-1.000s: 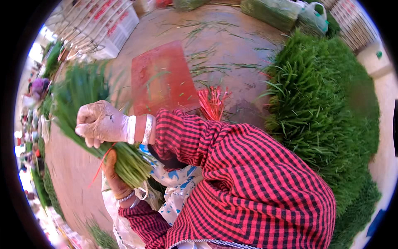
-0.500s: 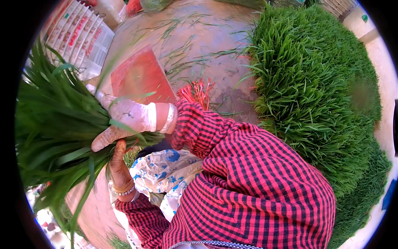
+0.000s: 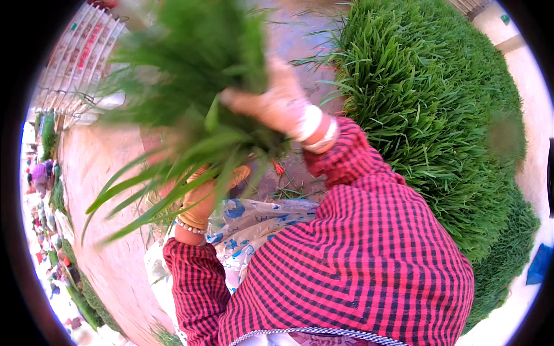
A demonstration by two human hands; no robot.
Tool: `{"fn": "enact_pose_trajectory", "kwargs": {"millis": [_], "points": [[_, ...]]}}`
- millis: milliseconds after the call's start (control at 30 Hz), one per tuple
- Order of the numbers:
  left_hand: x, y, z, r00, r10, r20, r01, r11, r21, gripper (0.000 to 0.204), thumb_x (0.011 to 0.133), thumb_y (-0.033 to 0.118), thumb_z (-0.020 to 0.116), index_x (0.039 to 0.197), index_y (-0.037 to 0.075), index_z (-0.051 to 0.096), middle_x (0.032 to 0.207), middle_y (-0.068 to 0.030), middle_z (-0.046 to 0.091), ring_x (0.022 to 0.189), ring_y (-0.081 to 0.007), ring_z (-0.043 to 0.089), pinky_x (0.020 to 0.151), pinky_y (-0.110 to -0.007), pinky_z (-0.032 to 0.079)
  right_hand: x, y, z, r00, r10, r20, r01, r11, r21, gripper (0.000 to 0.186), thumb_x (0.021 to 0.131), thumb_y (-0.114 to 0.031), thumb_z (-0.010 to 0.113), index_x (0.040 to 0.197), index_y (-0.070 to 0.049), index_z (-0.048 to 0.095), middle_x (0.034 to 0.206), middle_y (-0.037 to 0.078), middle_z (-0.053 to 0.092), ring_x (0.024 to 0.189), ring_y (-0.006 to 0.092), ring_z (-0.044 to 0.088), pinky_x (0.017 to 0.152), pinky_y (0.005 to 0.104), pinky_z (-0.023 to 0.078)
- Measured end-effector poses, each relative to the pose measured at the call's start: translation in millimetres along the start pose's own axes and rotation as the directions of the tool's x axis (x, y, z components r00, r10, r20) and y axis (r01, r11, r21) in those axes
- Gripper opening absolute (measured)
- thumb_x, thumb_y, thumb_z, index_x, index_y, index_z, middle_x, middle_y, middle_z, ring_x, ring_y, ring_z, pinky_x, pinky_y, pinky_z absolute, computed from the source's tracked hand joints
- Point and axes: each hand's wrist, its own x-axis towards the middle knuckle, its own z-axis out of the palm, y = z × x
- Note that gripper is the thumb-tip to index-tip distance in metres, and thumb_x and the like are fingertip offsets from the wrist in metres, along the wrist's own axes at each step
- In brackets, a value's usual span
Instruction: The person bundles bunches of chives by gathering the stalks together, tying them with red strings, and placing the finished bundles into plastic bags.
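Observation:
A big bunch of long, flat green leaves like garlic chives (image 3: pixel 190 75) is raised in front of me, blurred by motion. My right hand (image 3: pixel 278 106), with a white band at the wrist, is closed on its right side, thumb across the leaves. Below the bunch, my left hand (image 3: pixel 199 202) with a beaded bracelet is partly covered by drooping leaves. It appears curled against the stem end, though most of its fingers are hidden. A few red ties (image 3: pixel 279 168) lie on the floor just beyond the stems.
A large heap of the same green bunches (image 3: pixel 433 115) rises along my right. White slatted crates (image 3: pixel 81 52) stand at the far left. A plastic sheet with blue prints (image 3: pixel 236 233) covers my lap. Something blue (image 3: pixel 539 265) lies at the right rim.
Both hands have swung the bunch from the left up and toward the middle. It now covers most of the red board and most of the red ties.

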Motion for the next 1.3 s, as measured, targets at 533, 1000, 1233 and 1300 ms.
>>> {"fn": "enact_pose_trajectory", "kwargs": {"millis": [533,1000,1233,1300], "points": [[-204,-212,-79,0.657,-0.65,-0.381,0.113,0.585,-0.803,0.049,0.096,0.025,0.061,0.139,0.005,0.048,0.137,-0.0105,0.055,0.127,-0.0227,0.052,0.105,-0.035,0.041,-168,188,-218,0.437,0.454,-0.776,-0.687,0.726,0.038,0.065,0.079,-0.013,0.081,0.134,0.004,0.051,0.132,0.009,0.06,0.114,0.0217,0.057,0.101,0.0308,0.041],[-295,-291,-18,0.437,-0.837,-0.331,0.009,0.372,-0.928,0.048,0.095,0.027,0.063,0.136,0.007,0.051,0.132,-0.0079,0.06,0.121,-0.0234,0.056,0.101,-0.037,0.041,40,84,-136,0.936,-0.351,-0.041,0.139,0.473,-0.87,0.032,0.087,-0.013,0.064,0.118,-0.006,0.062,0.118,0.012,0.064,0.113,0.0292,0.059,0.101,0.0383,0.044],[-289,-254,10,0.355,-0.898,-0.258,0.142,0.325,-0.935,0.045,0.095,0.022,0.065,0.133,0.002,0.052,0.124,-0.0107,0.062,0.109,-0.0194,0.062,0.092,-0.029,0.049,-49,297,17,0.603,0.663,0.444,-0.144,0.638,-0.757,0.033,0.086,-0.021,0.065,0.116,-0.007,0.065,0.111,0.014,0.068,0.106,0.0283,0.064,0.094,0.0393,0.048],[-291,-239,16,0.277,-0.936,-0.216,0.201,0.276,-0.94,0.045,0.095,0.021,0.063,0.134,0.002,0.052,0.125,-0.0113,0.062,0.111,-0.0205,0.061,0.094,-0.031,0.049,-83,372,20,0.295,0.939,0.179,-0.712,0.341,-0.614,0.03,0.087,-0.019,0.067,0.112,-0.002,0.065,0.095,0.01,0.069,0.077,0.0201,0.067,0.069,0.0337,0.055]]}}
